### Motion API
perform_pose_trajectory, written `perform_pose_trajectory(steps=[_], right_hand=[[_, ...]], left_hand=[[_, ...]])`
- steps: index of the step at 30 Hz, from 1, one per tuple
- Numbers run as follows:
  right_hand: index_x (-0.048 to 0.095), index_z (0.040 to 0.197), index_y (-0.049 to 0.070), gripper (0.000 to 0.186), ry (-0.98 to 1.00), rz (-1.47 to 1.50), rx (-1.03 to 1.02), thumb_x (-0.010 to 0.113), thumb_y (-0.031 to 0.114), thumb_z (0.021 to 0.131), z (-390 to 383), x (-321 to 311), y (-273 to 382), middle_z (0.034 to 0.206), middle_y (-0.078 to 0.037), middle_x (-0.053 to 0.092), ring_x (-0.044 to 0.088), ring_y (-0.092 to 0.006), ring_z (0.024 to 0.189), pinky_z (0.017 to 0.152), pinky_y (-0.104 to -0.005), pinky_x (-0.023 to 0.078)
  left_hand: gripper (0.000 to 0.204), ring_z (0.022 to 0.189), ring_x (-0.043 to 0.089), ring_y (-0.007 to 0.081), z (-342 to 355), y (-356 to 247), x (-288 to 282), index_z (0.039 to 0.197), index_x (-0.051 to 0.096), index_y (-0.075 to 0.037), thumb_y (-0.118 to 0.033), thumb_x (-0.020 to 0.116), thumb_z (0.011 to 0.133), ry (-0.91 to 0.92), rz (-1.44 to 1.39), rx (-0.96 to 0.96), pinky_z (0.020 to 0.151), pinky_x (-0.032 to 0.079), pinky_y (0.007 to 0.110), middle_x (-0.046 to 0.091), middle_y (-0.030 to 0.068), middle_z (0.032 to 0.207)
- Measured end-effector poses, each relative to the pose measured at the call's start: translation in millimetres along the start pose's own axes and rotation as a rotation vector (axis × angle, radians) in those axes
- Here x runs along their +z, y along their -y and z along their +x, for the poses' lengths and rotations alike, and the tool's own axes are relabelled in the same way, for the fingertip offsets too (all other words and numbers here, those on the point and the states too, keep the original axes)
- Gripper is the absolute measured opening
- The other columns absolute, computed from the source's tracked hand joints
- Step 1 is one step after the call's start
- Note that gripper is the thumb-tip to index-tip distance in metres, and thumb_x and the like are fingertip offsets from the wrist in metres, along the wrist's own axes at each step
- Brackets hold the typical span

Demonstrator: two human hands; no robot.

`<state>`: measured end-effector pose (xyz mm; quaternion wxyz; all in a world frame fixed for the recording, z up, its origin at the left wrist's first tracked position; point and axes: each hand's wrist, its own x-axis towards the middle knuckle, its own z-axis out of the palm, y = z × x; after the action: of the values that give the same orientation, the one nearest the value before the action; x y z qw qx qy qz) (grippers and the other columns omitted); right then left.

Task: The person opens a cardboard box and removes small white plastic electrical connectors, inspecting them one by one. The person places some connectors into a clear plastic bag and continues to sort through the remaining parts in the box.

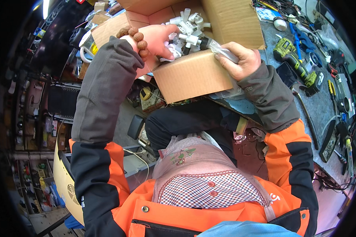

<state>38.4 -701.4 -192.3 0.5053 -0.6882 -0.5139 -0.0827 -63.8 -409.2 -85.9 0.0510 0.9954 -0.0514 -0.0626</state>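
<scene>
An open cardboard box [194, 77] stands tilted at the top middle, its flaps folded out. Inside lie many white plastic fittings [192, 39], some with black ends. My left hand [156, 41] reaches over the box's left side among the fittings, thumb and index finger apart; its other fingers are partly hidden, and no held part shows. My right hand [243, 61] grips the front right corner of the box, thumb outside. A clear plastic bag [223, 51] is bunched over the edge under its fingers.
At right, a workbench [281, 106] carries a green cordless drill [290, 57], pliers [331, 89] and a long dark rod [306, 118]. Cluttered shelves [29, 118] stand at left. A yellow-topped device [148, 94] sits below the box, near my knee.
</scene>
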Motion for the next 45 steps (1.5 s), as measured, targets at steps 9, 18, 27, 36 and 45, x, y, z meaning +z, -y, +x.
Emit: perform_pose_trajectory(steps=[9, 18, 27, 36, 45], right_hand=[[0.076, 0.105, 0.006, 0.023, 0.000, 0.017, -0.003, 0.079, 0.025, 0.092, 0, 1, -2, 0.083, -0.017, 0.075, 0.077, -0.0311, 0.077, 0.068, -0.0349, 0.060], [0.075, 0.104, 0.006, 0.022, 0.002, 0.015, -0.003, 0.079, 0.024, 0.092, 2, 2, 0, 0.084, -0.017, 0.075, 0.078, -0.0303, 0.077, 0.069, -0.0347, 0.060], [0.075, 0.104, 0.006, 0.023, 0.003, 0.002, -0.012, 0.079, 0.025, 0.091, 1, 1, -2, 0.084, -0.017, 0.076, 0.078, -0.0316, 0.078, 0.070, -0.0354, 0.061], [0.075, 0.104, 0.006, 0.021, 0.009, 0.026, -0.030, 0.078, 0.024, 0.092, 2, 2, 2, 0.083, -0.016, 0.075, 0.076, -0.0305, 0.075, 0.067, -0.0352, 0.058], [0.075, 0.105, 0.006, 0.021, -0.006, -0.008, -0.015, 0.080, 0.021, 0.091, -1, 1, -1, 0.083, -0.015, 0.075, 0.075, -0.0254, 0.073, 0.067, -0.0324, 0.056]], left_hand=[[0.027, 0.084, 0.073, 0.0191, 6, 5, -18, 0.113, 0.071, 0.001, -0.024, 0.069, 0.103, -0.401, -0.447, -0.305, 0.077, 0.059, 0.034, 0.075, 0.0104, 0.095], [0.031, 0.106, 0.074, 0.0249, 19, 25, -3, 0.126, 0.063, 0.008, -0.010, 0.070, 0.101, -0.878, -1.191, -0.186, 0.097, 0.060, 0.035, 0.071, 0.0188, 0.121], [0.054, 0.098, 0.073, 0.0341, 36, -13, 12, 0.135, 0.063, -0.003, -0.014, 0.078, 0.085, -0.194, -0.139, -0.523, 0.087, 0.057, 0.039, 0.074, 0.0243, 0.115], [0.028, 0.093, 0.076, 0.0226, 11, 0, 12, 0.114, 0.073, 0.000, -0.004, 0.075, 0.087, -0.649, -0.463, -0.268, 0.085, 0.060, 0.033, 0.078, 0.0139, 0.099], [0.026, 0.098, 0.074, 0.0201, -9, -32, 19, 0.118, 0.068, 0.006, 0.004, 0.075, 0.094, -0.885, -1.181, -0.123, 0.089, 0.063, 0.033, 0.075, 0.0138, 0.110]])
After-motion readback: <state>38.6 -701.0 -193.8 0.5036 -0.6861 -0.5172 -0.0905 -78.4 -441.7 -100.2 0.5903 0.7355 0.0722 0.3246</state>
